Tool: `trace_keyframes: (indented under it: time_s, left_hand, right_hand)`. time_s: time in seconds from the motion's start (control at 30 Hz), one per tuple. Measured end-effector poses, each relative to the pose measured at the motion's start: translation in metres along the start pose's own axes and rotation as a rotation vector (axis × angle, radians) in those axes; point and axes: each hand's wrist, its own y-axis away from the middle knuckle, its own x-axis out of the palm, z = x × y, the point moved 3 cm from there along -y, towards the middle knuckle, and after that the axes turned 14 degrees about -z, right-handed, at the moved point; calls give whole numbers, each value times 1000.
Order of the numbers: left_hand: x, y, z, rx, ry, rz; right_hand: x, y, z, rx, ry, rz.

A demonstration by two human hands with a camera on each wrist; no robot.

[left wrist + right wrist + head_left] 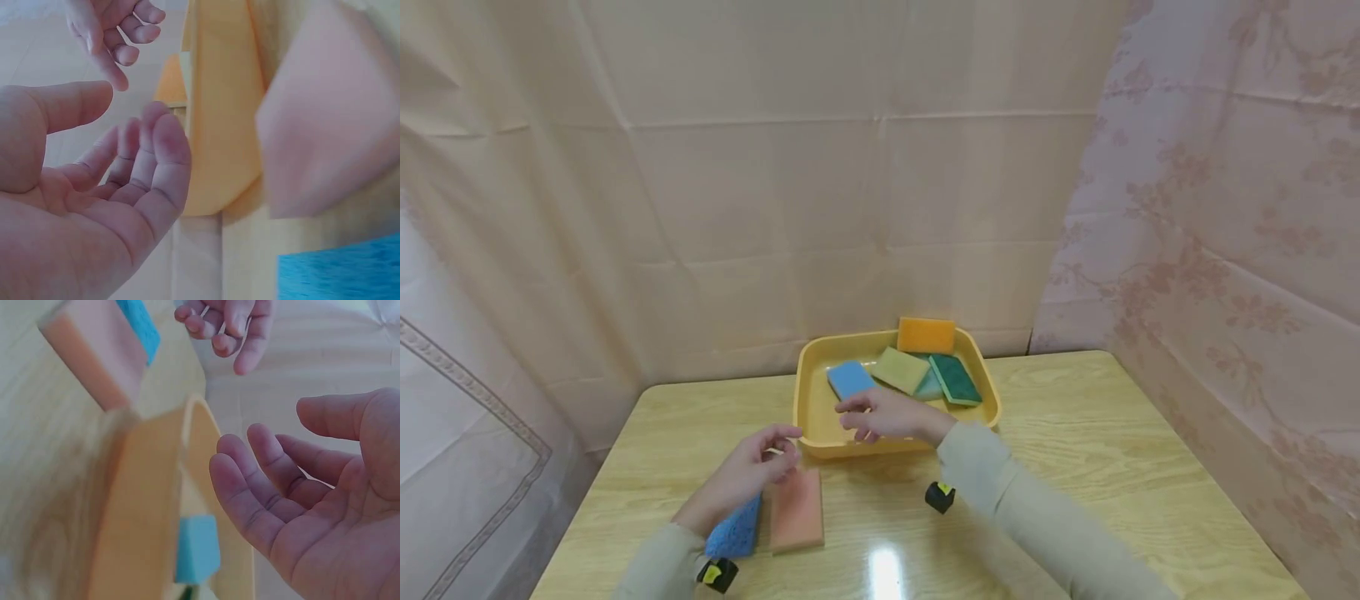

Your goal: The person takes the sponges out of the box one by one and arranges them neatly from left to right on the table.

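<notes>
My left hand (752, 467) hovers over the table by the near left corner of a yellow tray (805, 400), fingers loosely bent and holding nothing. Under and beside it lie a pink sponge (797, 517) and a blue sponge (735, 531), the blue one partly hidden by the wrist. My right hand (883, 414) is above the tray's near side, its fingers relaxed with nothing between them. Inside the tray are a light blue sponge (851, 380), a yellow-green sponge (900, 370), a dark green scouring sponge (955, 380) and a pale teal sponge (929, 385), partly covered.
An orange sponge (927, 335) leans upright on the tray's back right rim. The wooden table (1075, 467) backs onto a beige curtain (850, 208), with a flowered curtain (1225, 250) on the right.
</notes>
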Motion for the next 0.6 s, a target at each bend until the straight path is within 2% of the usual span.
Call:
trace_keyframes:
  time_s: [0.1, 0.2, 0.37, 0.5, 0.6]
  left_hand:
    - [1, -12, -8, 30, 30, 33]
    - [1, -23, -16, 6, 81, 70]
    - [5, -44, -28, -57, 193, 114]
    - [11, -61, -34, -120, 283, 113]
    - [17, -70, -37, -174, 316, 103]
  right_hand:
    - [-10, -9, 2, 3, 10, -24]
    - [-20, -17, 2, 29, 3, -53]
    - [-39, -31, -6, 100, 1, -129]
    - [-49, -41, -16, 147, -17, -203]
    - [-52, -50, -22, 158, -54, -245]
